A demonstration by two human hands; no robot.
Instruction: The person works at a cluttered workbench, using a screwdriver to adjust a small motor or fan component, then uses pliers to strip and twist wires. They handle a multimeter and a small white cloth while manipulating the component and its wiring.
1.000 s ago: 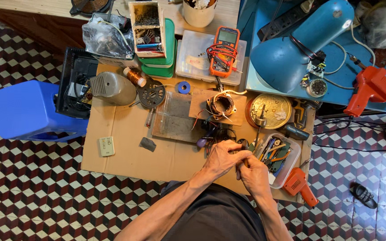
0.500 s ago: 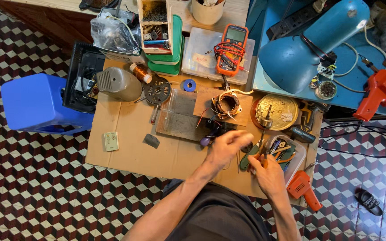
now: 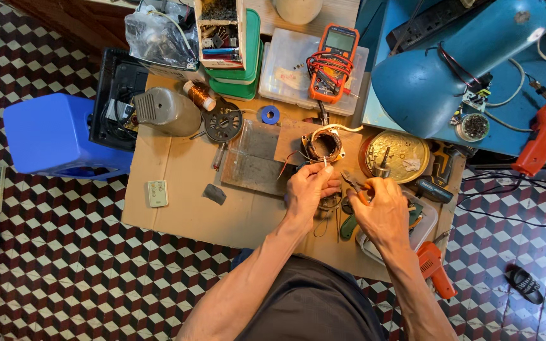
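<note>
Head view: right hand (image 3: 383, 211) grip holds pliers (image 3: 354, 185) pointing up-left; left hand (image 3: 309, 189) pinches a wire (image 3: 325, 161).

A small motor stator (image 3: 322, 145) wound with copper coil lies flat on a wooden board, thin wire leads trailing toward orange-handled pliers (image 3: 356, 187).

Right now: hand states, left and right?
Left hand: closed, pinching a thin wire by the motor stator.
Right hand: closed on orange-handled pliers.

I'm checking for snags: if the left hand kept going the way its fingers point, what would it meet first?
Probably the motor coil on the wooden board, just beyond the left hand; height above it is unclear.
</note>
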